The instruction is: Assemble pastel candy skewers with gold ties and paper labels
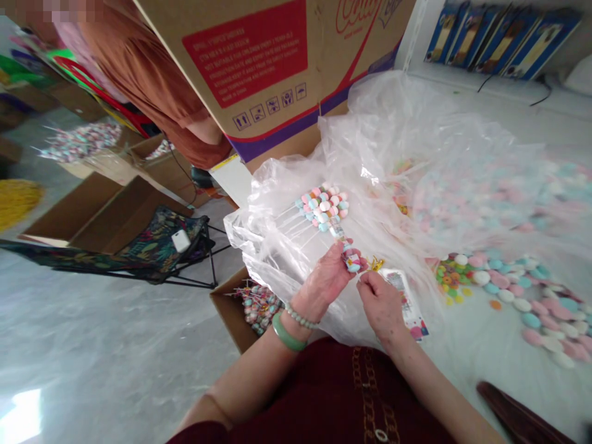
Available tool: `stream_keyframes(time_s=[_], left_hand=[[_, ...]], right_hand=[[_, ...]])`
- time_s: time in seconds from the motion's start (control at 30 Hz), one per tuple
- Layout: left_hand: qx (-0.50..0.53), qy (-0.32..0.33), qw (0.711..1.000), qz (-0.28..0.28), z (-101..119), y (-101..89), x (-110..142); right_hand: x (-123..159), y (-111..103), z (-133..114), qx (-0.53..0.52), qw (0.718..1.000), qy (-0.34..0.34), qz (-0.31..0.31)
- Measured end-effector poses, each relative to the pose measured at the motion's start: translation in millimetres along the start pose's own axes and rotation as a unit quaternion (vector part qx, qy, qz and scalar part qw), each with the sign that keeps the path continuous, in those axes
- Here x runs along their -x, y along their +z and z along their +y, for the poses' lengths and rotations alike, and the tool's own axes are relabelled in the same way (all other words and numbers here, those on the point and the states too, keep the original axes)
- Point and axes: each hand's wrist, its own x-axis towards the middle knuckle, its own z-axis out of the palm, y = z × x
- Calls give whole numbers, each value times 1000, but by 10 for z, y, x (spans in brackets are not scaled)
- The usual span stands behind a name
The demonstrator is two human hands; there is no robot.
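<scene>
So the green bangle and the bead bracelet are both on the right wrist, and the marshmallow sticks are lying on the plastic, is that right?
Not quite: the head view shows the green bangle and bead bracelet on the left wrist. The marshmallow sticks do lie on the plastic.

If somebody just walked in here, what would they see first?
Probably the big cardboard box with its bright red panel, standing at the top. Next, the pink, blue and white puffy pieces spread out on the right. Then the green bangle by the left hand, which holds a small colourful bundle in the middle.
</scene>
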Motion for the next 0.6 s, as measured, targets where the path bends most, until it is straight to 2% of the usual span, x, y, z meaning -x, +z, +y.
stream_keyframes(time_s=[0.07, 0.13, 0.27, 0.37, 0.43, 0.53, 0.6], left_hand=[[-9, 32, 999, 43, -87, 26, 23], [-14, 39, 997, 72, -132, 28, 39], [-17, -9, 998, 65, -74, -18, 62], [-97, 18, 992, 82, -30, -63, 98], [-207, 83, 968, 118, -51, -94, 130], [-369, 179, 898, 159, -120, -136, 175], [-453, 212, 851, 157, -146, -153, 197]], right_hand=[[-24, 9, -14, 53, 998, -31, 3], [-43, 15, -23, 49, 998, -41, -6], [-54, 3, 11, -46, 998, -16, -29], [-52, -11, 49, -97, 995, 6, -24], [-56, -14, 62, -109, 994, 18, -17], [-64, -8, 67, -120, 992, 32, -18], [-63, -1, 66, -112, 993, 30, -18]])
